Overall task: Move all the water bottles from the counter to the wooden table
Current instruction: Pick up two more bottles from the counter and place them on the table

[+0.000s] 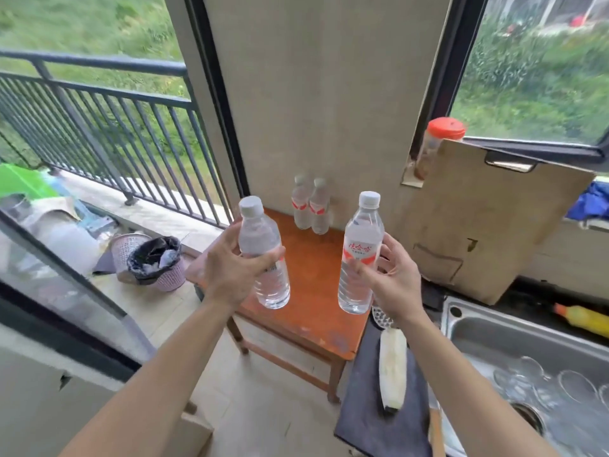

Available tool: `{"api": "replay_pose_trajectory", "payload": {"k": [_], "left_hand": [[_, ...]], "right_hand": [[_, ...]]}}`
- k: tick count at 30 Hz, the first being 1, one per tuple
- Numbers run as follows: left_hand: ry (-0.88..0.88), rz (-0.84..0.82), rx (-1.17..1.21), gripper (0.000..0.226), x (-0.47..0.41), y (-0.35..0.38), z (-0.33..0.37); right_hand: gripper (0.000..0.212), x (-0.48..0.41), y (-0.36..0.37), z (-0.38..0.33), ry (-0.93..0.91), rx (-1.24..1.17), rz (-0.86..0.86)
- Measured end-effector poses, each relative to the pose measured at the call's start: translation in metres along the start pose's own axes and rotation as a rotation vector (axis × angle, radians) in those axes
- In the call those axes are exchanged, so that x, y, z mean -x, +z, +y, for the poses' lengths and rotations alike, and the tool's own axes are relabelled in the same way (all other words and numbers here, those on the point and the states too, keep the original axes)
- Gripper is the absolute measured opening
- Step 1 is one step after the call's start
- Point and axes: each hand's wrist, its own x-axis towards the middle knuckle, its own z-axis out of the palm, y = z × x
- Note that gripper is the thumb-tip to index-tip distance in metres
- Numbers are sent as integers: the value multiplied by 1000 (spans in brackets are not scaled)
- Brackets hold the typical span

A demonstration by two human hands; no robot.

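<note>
I hold one clear water bottle in each hand above the small wooden table (306, 291). My left hand (230, 268) grips the left bottle (263, 255) around its middle, tilted slightly. My right hand (392, 275) holds the right bottle (361, 252), which has a white cap and a red-and-white label, upright by its lower half. Two more water bottles (311, 206) stand side by side at the table's far edge, against the wall.
A steel sink (468, 331) with several glasses lies at the right, with a yellow bottle (583, 319) behind it. A cardboard sheet (487, 219) leans on the wall. A dark counter mat (362, 410) carries a pale vegetable (392, 367). A lined waste basket (151, 262) stands left of the table.
</note>
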Motion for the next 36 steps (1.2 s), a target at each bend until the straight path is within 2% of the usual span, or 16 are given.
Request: {"api": "replay_pose_trajectory", "payload": {"k": [5, 9, 11, 13, 17, 19, 23, 26, 29, 31, 36], "left_hand": [[23, -149, 1, 54, -87, 17, -38], [19, -287, -27, 71, -166, 40, -90], [30, -368, -46, 74, -204, 49, -111], [15, -476, -94, 69, -236, 52, -130], [-17, -648, -123, 50, -285, 50, -160], [-25, -711, -135, 50, -302, 53, -174], [-26, -800, -152, 57, -319, 64, -197], [35, -851, -199, 50, -323, 69, -208], [131, -877, -275, 61, -327, 73, -213], [135, -911, -286, 70, -327, 74, -214], [166, -864, -252, 73, -320, 73, -206]], "right_hand": [[65, -53, 42, 14, 27, 42, 69], [64, -95, 81, 35, 91, 115, 173], [56, -112, 105, 48, 154, 165, 242], [52, -125, 130, 59, 230, 219, 309], [64, -142, 173, 77, 382, 340, 367], [66, -147, 191, 89, 397, 389, 384], [57, -156, 211, 101, 441, 482, 333], [71, -156, 213, 116, 498, 544, 241], [66, -150, 205, 128, 556, 567, 176], [67, -149, 197, 130, 584, 583, 176], [92, -155, 187, 116, 487, 569, 151]]}}
